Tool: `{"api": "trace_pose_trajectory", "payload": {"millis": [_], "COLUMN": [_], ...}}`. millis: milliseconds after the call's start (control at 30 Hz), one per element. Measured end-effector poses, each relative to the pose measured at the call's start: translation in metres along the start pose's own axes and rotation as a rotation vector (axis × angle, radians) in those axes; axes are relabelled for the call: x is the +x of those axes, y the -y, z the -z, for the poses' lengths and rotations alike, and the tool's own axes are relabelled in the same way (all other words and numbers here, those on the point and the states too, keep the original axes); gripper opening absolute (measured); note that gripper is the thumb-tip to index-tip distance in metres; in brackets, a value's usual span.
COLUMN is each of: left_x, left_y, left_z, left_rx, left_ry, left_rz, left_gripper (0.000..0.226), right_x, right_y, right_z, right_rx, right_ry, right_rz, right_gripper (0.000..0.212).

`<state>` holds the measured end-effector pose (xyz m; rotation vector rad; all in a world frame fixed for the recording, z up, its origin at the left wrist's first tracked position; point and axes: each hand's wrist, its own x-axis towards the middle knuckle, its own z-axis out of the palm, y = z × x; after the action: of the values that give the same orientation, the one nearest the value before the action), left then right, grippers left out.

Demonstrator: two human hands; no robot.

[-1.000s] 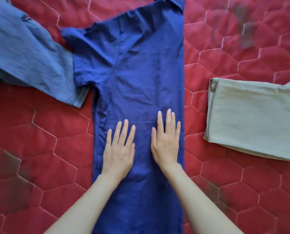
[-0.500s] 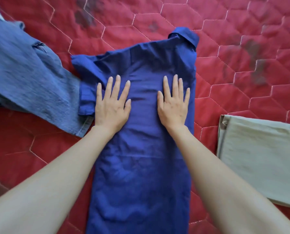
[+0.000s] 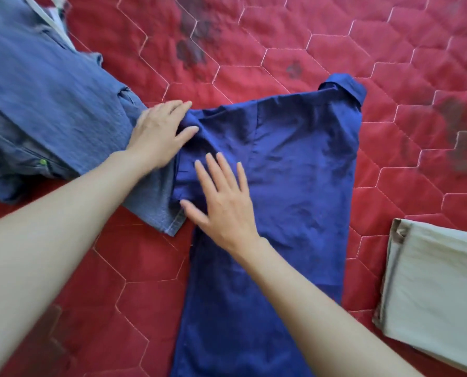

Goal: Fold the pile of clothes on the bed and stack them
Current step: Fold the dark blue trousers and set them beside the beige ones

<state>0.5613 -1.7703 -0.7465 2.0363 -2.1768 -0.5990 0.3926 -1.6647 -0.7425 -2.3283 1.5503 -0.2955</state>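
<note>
A dark blue shirt (image 3: pixel 294 180) lies lengthwise on the red quilted bed cover (image 3: pixel 308 44), folded in half along its length, its collar at the far right corner. My left hand (image 3: pixel 159 134) lies on the shirt's short sleeve at the left, with the thumb over the cloth and the fingers stretched out. My right hand (image 3: pixel 221 202) rests flat on the shirt just below that sleeve, fingers spread. A folded beige garment (image 3: pixel 438 289) lies at the right edge. A heap of lighter blue denim clothes (image 3: pixel 50 104) lies at the left, partly under my left forearm.
The red cover shows dark floral marks at the far middle (image 3: pixel 194 42) and far right (image 3: pixel 449 126). A strip of white cloth (image 3: pixel 50 20) peeks out at the top left corner behind the denim heap.
Both hands slid up the shirt from its middle to the chest, then shifted left: the left hand onto the sleeve, the right hand beside it. The view has moved up and left.
</note>
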Motion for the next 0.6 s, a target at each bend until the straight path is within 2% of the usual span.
{"api": "trace_pose_trajectory", "payload": {"millis": [100, 233, 300, 400, 467, 533, 600], "left_x": [0.017, 0.026, 0.024, 0.019, 0.019, 0.019, 0.017], "left_y": [0.0, 0.0, 0.0, -0.003, -0.008, -0.021, -0.045], "left_z": [0.008, 0.015, 0.014, 0.021, 0.032, 0.044, 0.054], "left_rx": [-0.067, -0.111, -0.205, -0.396, -0.485, -0.586, -0.848], "left_ry": [0.061, 0.136, 0.142, 0.089, -0.001, -0.081, -0.065], "left_rz": [0.012, 0.084, 0.133, 0.23, 0.269, 0.287, 0.272], "left_gripper": [0.057, 0.042, 0.04, 0.042, 0.043, 0.044, 0.043], "right_x": [-0.002, 0.014, 0.023, 0.036, 0.039, 0.037, 0.028], "right_y": [0.024, 0.039, 0.04, 0.044, 0.044, 0.041, 0.028], "right_z": [-0.017, -0.025, -0.024, -0.013, -0.003, 0.012, 0.027], "right_rx": [-0.105, -0.242, -0.304, -0.325, -0.155, 0.206, 0.494], "right_ry": [0.117, -0.069, -0.135, -0.179, -0.248, -0.321, -0.425], "right_rz": [-0.029, -0.052, -0.025, -0.117, -0.201, -0.353, -0.563], "right_gripper": [0.078, 0.064, 0.054, 0.039, 0.039, 0.045, 0.048]}}
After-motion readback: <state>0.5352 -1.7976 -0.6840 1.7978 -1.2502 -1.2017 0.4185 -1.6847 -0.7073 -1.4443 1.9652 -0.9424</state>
